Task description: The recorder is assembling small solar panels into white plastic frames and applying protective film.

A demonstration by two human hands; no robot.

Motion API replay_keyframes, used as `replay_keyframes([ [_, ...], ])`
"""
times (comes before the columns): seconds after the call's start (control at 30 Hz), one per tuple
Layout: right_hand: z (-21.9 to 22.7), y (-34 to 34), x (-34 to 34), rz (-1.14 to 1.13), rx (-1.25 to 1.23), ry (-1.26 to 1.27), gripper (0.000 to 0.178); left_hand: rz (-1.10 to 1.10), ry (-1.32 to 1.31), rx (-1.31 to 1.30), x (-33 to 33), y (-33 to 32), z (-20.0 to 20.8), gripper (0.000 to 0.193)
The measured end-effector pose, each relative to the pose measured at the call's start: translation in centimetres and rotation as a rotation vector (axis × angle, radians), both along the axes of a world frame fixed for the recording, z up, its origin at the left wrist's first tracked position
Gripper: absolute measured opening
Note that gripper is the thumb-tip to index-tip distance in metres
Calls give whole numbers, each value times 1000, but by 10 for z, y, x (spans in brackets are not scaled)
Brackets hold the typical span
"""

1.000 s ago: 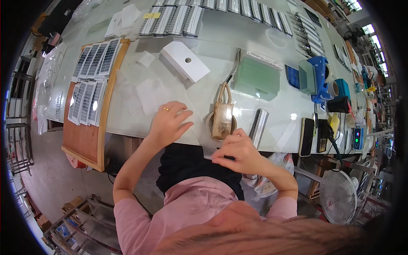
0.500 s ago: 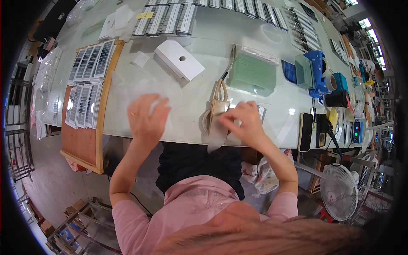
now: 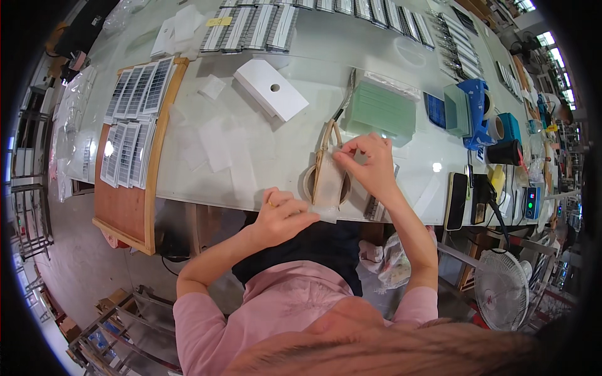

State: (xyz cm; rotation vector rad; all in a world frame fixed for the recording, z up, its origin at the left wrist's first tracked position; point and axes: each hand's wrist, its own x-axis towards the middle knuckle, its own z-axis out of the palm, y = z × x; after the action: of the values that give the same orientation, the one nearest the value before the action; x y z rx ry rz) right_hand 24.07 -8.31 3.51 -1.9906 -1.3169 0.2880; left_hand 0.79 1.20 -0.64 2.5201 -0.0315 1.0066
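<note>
At the table's near edge stands a tan fixture [image 3: 328,166] with rounded sides and a cable running from its far end. A thin translucent sheet [image 3: 326,193] lies along it, with its lower end hanging past the table edge. My left hand [image 3: 281,216] is closed, pinching the sheet's near end between thumb and fingers. With thumb and fingertips together, my right hand [image 3: 370,161] grips the sheet's far end at the top of the fixture. Several loose translucent sheets [image 3: 216,147] are spread on the table to the left.
On the left, a wooden tray [image 3: 128,213] carries several striped panels. A white box with a hole [image 3: 269,91] and a stack of greenish glass plates [image 3: 379,113] stand farther back. A phone [image 3: 456,200], a blue tape holder [image 3: 475,113] and a fan [image 3: 501,291] are at right.
My left hand has come right and down from above the loose sheets to the sheet's near end. The sheet, loose and blurred before, now lies stretched along the fixture.
</note>
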Motion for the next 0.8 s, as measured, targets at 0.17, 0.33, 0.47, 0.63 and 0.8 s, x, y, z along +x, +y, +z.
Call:
replay_keyframes([
  [0.17,-5,11,5,-3,40,-121,16,52,37,-193,2,0,-1,26],
  [0.33,-6,12,7,0,37,-120,17,53,43,-136,1,0,-1,27],
  [0.47,-5,11,7,10,18,-128,18,35,35,-59,1,0,0,28],
  [0.63,4,-12,12,-153,133,-128,23,16,70,39,1,-1,-2,30],
  [0.8,-1,-81,41,-251,5,-355,28,-12,86,59,5,0,5,29],
])
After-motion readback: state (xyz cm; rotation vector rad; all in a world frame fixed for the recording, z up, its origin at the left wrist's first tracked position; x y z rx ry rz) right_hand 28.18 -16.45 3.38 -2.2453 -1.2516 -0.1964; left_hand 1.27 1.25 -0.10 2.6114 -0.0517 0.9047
